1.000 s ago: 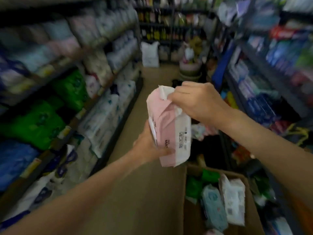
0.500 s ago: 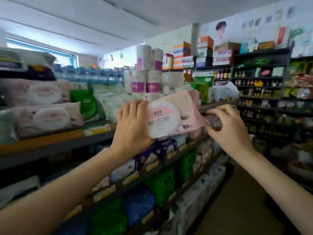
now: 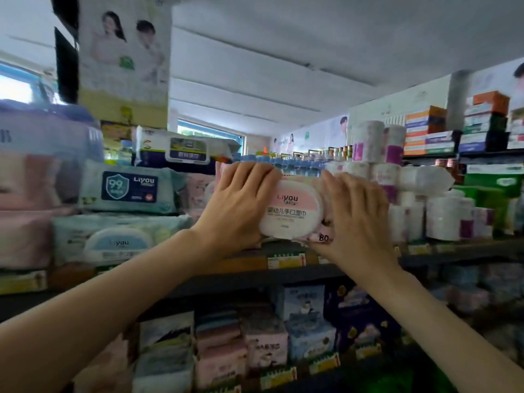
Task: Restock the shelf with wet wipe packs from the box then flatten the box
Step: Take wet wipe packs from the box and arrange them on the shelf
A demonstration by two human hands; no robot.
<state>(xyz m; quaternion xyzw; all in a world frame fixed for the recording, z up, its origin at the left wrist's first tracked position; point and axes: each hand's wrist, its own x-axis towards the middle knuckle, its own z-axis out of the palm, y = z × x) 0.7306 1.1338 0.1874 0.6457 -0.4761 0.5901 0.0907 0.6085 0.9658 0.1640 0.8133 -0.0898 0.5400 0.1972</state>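
On shelf (image 3: 283,275), pink wipe pack (image 3: 295,212) — left hand (image 3: 241,205), right hand (image 3: 354,219) pressing

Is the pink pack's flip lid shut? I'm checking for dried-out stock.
Shut, apparently: the round lid lies flat on the pink pack, no gap visible, between left hand and right hand.
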